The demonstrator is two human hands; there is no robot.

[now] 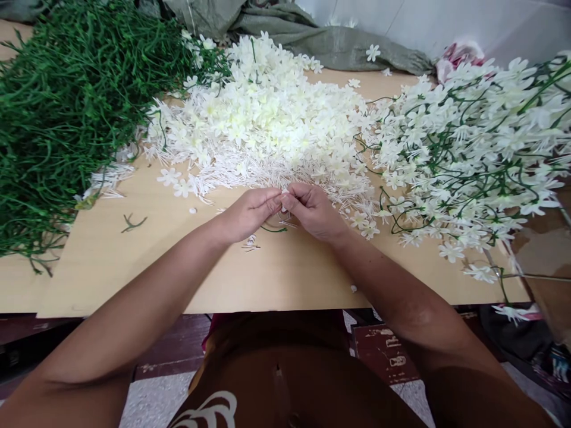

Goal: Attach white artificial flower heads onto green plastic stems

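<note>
My left hand (248,213) and my right hand (313,209) meet at the middle of the wooden table (147,261), fingertips pinched together. Between them shows a thin green stem (273,229) with a small white flower piece; exactly which hand holds which part is hard to tell. Just beyond my fingers lies a large heap of loose white artificial flowers (263,125). A heap of bare green stems (71,107) fills the far left. Finished sprays of white flowers on green stems (482,137) are piled at the right.
A grey-green sack (321,41) lies at the back against a white wall. Stray flowers (176,181) and a green stem scrap (132,223) lie on the table left of my hands. A dark red stool or crate (383,351) stands under the table's front edge.
</note>
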